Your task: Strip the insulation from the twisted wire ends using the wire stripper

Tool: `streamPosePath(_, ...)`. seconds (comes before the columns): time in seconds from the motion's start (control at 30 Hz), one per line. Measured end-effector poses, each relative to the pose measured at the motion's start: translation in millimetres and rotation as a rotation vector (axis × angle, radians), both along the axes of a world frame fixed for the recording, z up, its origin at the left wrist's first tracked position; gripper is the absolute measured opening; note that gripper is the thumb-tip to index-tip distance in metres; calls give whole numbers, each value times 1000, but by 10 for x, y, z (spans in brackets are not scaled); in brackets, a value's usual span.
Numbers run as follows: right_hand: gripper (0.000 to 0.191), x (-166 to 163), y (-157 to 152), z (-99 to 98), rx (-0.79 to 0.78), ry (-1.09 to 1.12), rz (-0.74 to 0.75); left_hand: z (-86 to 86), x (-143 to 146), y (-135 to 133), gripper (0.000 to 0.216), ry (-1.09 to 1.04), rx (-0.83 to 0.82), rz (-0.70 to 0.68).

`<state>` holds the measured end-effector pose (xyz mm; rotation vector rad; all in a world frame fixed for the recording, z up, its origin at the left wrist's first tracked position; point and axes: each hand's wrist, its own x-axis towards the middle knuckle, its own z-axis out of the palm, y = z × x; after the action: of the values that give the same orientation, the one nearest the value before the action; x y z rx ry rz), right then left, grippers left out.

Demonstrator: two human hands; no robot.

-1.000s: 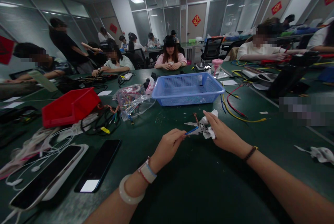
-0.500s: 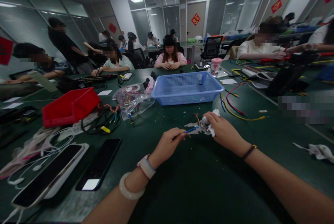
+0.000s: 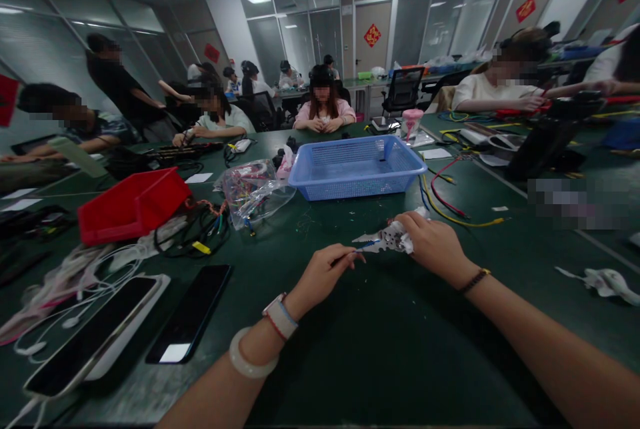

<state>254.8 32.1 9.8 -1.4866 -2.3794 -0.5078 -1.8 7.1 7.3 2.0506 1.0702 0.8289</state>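
My right hand is closed around the handles of a wire stripper, with white tissue-like wrapping about the grip. The tool's flat metal jaws, pierced with holes, point left and look spread apart. Between thumb and fingers, my left hand pinches a short blue wire, whose far end lies at the jaws. Whether the jaws bite on the wire cannot be made out. Both hands are just above the dark green table.
Behind my hands stands a blue plastic basket. To the left are a clear bag of wires, a red bin, a phone and white earphones. Yellow and red cables lie right of the basket. Other people sit around the table.
The blue wire now sits lower and closer along the stripper's jaws, and the copper strands that stuck up behind the tool no longer show clearly. Both hands stay nearly in place.
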Motion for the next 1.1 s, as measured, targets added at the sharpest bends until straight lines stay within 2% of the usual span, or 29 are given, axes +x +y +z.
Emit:
streamPosePath(0.33,20,-4,0,-9,-17,-25,-34,-18,7,5,29,-6,-17,-6)
streamPosePath(0.73,19,-17,15,-60,-13,-26,-39,-16,22,8,33,-40,-155,-17)
streamPosePath(0.97,24,-29,18,-45,-31,8,-25,4,23,3,33,-36,-208,-15)
streamPosePath(1.1,28,-40,-2,-28,29,-18,-1,4,24,1,33,-28,-212,-8)
